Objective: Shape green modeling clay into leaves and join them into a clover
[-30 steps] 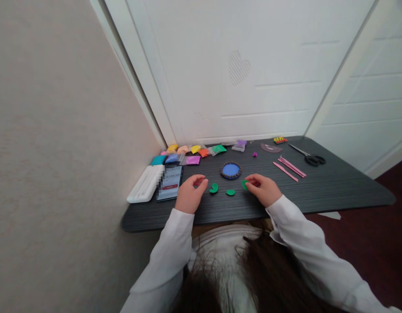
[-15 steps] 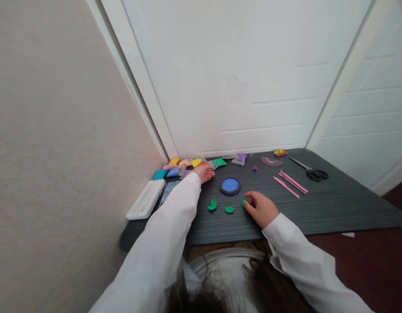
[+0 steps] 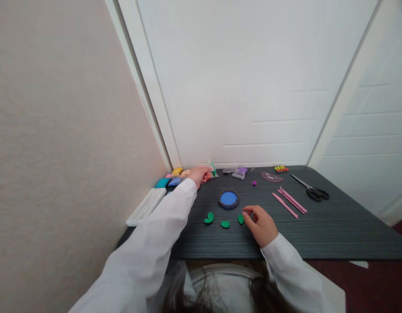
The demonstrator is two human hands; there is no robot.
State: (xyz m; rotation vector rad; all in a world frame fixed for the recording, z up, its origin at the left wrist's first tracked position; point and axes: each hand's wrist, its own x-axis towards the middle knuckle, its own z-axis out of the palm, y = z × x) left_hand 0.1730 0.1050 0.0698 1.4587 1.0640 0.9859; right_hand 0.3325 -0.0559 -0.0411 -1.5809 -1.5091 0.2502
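My left hand (image 3: 199,174) reaches to the back of the dark table, fingers closed on a clear bag of green clay (image 3: 214,168) that is tilted up on edge. My right hand (image 3: 260,225) rests on the table near the front, thumb and fingers curved and apart with nothing between them. Just left of its fingertips lies a green clay piece (image 3: 240,219). Further left are a flat green oval (image 3: 225,224) and a curved, notched green piece (image 3: 209,218). Behind these sits a blue clay disc (image 3: 228,198) with a dark beaded rim.
Bags of coloured clay, one yellow (image 3: 177,171), line the back left by a white tray (image 3: 147,206). A purple bag (image 3: 240,172) lies at the back. Rightward are a purple lump (image 3: 254,183), pink tools (image 3: 292,201), a clear curved plate (image 3: 271,177) and scissors (image 3: 313,191).
My left hand has moved to the green clay bag, which is now gripped and tipped up. My right hand has drawn slightly off the green piece, showing more of it. The view has tilted upward.
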